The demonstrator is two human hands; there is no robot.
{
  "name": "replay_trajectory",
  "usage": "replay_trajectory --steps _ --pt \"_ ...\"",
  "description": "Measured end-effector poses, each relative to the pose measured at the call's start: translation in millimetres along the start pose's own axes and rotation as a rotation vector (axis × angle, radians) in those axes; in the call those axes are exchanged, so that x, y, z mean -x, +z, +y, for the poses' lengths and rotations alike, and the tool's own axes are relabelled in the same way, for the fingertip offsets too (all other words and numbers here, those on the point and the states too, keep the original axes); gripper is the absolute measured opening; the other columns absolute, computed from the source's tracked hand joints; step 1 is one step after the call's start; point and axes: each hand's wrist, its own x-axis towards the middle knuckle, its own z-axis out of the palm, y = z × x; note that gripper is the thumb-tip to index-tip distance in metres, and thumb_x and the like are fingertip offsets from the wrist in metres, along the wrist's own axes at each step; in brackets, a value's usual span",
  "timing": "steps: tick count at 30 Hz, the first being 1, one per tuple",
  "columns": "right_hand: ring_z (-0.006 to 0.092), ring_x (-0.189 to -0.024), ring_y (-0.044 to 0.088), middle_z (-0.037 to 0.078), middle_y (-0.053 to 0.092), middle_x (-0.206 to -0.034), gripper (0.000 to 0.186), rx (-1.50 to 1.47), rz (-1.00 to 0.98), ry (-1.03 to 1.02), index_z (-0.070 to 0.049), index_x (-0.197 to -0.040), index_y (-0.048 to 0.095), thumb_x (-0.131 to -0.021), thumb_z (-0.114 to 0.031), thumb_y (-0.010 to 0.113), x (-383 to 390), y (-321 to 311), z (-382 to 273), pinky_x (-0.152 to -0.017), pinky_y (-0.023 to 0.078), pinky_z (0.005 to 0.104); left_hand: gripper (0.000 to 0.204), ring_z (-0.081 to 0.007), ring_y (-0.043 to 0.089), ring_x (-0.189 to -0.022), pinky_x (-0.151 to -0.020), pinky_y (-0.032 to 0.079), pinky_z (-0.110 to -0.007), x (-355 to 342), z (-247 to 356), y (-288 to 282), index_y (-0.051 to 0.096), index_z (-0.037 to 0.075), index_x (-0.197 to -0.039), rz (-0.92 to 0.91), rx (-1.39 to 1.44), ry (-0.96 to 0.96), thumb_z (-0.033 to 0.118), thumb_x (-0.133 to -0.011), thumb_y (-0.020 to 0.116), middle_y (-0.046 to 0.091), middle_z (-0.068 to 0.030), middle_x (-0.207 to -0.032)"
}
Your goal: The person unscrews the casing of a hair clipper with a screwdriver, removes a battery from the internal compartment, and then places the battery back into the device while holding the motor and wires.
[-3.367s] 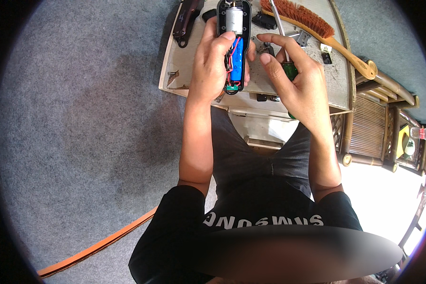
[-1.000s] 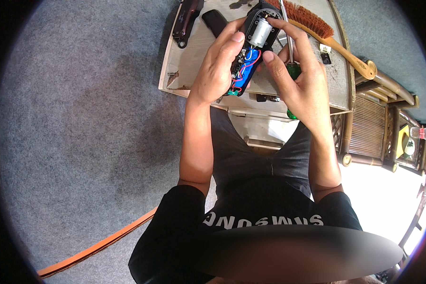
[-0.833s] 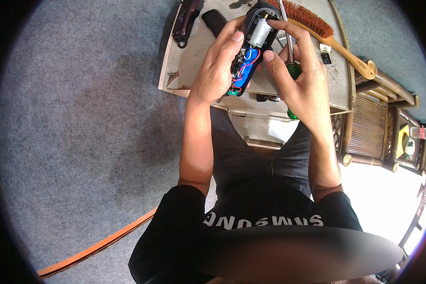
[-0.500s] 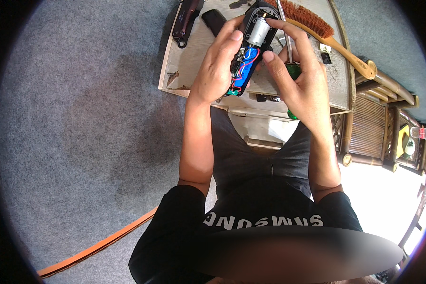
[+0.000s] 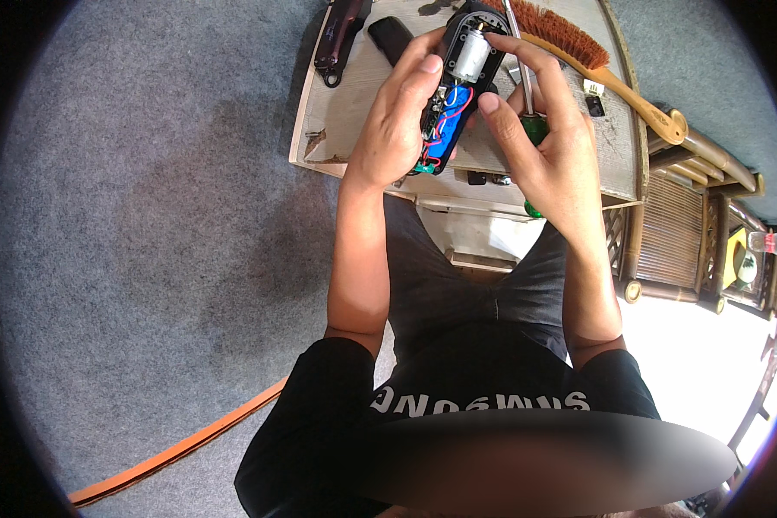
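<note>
My left hand [image 5: 390, 129] is wrapped around the left side of an opened hair clipper [image 5: 451, 104], which is held tilted above the small table. Its black casing lies bare, showing a silver motor [image 5: 470, 57], a blue battery [image 5: 447, 129] and thin red and white wires. A screwdriver [image 5: 533, 129] with a green handle and a metal shaft pointing away is tucked in my right hand [image 5: 561, 142], partly hidden by the palm. The right index fingertip rests at the clipper's edge beside the motor, and the thumb sits apart near the battery.
A maroon cover piece [image 5: 341, 39] and a black part [image 5: 392, 40] lie on the table [image 5: 319, 129] at the left. A brush [image 5: 570, 39] with a wooden handle lies along its right side, near a small black piece [image 5: 594, 105]. A bamboo chair [image 5: 669, 229] stands at the right.
</note>
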Motion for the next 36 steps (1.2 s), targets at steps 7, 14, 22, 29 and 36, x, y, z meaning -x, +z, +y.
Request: replay_trajectory --steps 7,14,22,29,36 --pt "0.0201 -0.054 0.07 0.006 0.062 -0.065 0.049 0.003 -0.011 0.001 -0.017 -0.147 0.057 -0.1 -0.016 0.072 0.3 -0.2 -0.5 -0.055 0.05 0.0352 0.059 -0.0124 0.062 -0.051 -0.046 0.049 -0.025 1.1 0.3 -0.6 0.046 0.005 -0.154 -0.003 -0.004 0.002 0.045 -0.112 0.036 0.068 -0.0088 -0.083" --pt "0.0203 -0.054 0.07 0.006 0.062 -0.064 0.048 -0.001 -0.009 0.008 -0.017 -0.146 0.058 -0.1 -0.016 0.072 0.0 0.2 -0.6 -0.055 0.05 0.0353 0.055 -0.0111 0.063 -0.056 -0.047 0.052 -0.025 0.8 0.7 -2.7 0.047 0.006 -0.153 -0.019 0.01 -0.007 0.041 -0.112 0.037 0.069 -0.008 -0.088" --pt "0.0039 -0.066 0.053 -0.003 0.057 -0.068 0.049 0.01 -0.004 0.022 -0.012 -0.149 0.059 -0.102 -0.014 0.074 1.6 0.3 -3.1 -0.064 0.043 0.0242 0.06 -0.012 0.063 -0.054 -0.046 0.051 -0.025 -0.8 -2.4 0.1 0.043 0.005 -0.157 -0.018 0.042 0.016 0.043 -0.111 0.036 0.07 -0.0092 -0.087" --pt "0.0039 -0.066 0.051 -0.004 0.054 -0.068 0.05 -0.015 -0.007 0.051 -0.012 -0.15 0.059 -0.102 -0.012 0.073 1.4 0.2 -2.6 -0.065 0.043 0.0238 0.061 -0.0094 0.063 -0.057 -0.048 0.052 -0.024 -1.1 -1.2 -0.3 0.041 0.005 -0.16 -0.028 -0.007 0.073 0.041 -0.111 0.038 0.07 -0.0078 -0.092" --pt "0.0185 -0.054 0.067 0.005 0.056 -0.064 0.051 0.021 0.002 -0.018 -0.018 -0.149 0.057 -0.1 -0.017 0.072 0.1 0.2 0.6 -0.056 0.049 0.034 0.054 -0.0074 0.064 -0.083 -0.071 0.052 -0.023 -1.5 -3.9 -2.8 0.042 0.004 -0.158 -0.038 0.066 0.093 0.035 -0.113 0.045 0.07 -0.0068 -0.105"
